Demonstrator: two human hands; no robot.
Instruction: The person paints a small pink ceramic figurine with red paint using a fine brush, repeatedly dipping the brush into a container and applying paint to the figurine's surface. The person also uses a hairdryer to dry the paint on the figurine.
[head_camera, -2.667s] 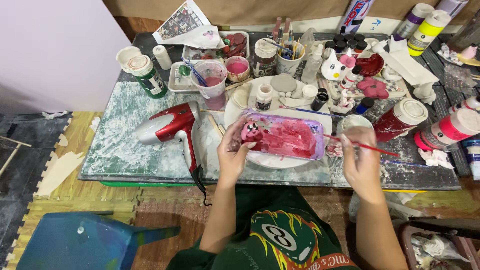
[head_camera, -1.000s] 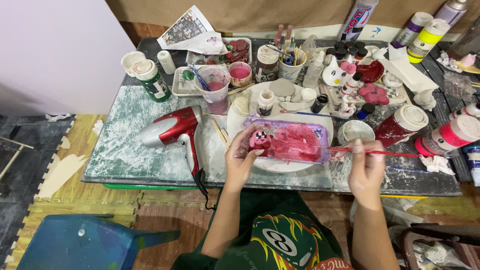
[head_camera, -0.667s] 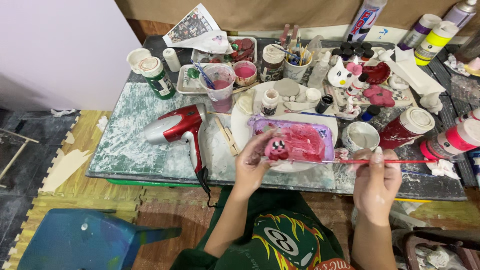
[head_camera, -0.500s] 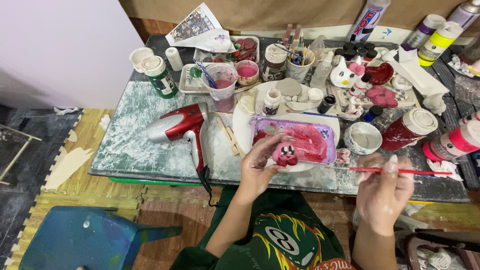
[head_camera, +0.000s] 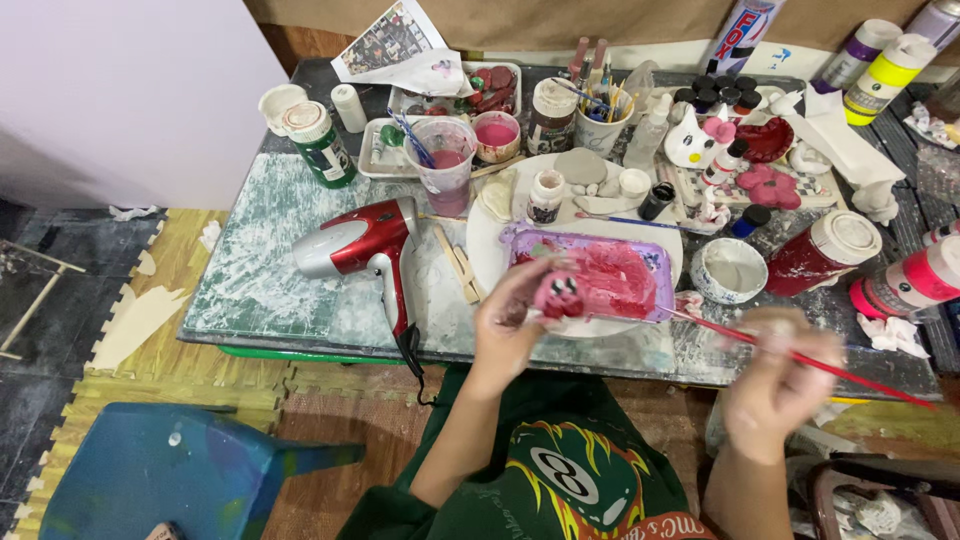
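The small pink figurine (head_camera: 558, 296) sits pinched in the fingers of the left hand (head_camera: 510, 325), over the near edge of the purple paint tray (head_camera: 590, 275). Further right, the blurred right hand (head_camera: 778, 385) grips a red paintbrush (head_camera: 800, 358).

Left hand (head_camera: 515, 325) raised above the table edge, forearm angled up from lower centre, fingers curled closed around a small object. Right hand (head_camera: 775, 385) lower and to the right, motion-blurred, fingers pinched shut on a thin stick. Both forearms bare.
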